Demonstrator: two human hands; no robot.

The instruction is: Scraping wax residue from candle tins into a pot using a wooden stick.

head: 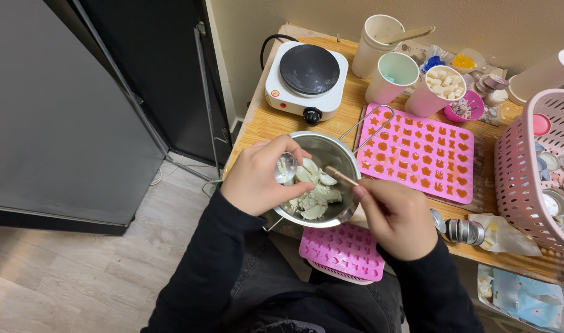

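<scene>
A steel pot (333,153) stands at the near edge of the wooden table (275,120) and holds pale greenish wax pieces (312,198). My left hand (257,177) is over the pot's left rim, shut on a small round metal tin (285,168) tilted toward the wax. My right hand (398,216) is at the pot's right side and grips a thin wooden stick (340,176) whose tip points into the pot near the tin.
A white hot plate (306,77) stands behind the pot. A pink silicone mould (420,151) lies to the right, a smaller pink mould (343,251) on my lap. Cups (393,77) stand at the back, a pink basket (531,166) and stacked tins (465,231) on the right.
</scene>
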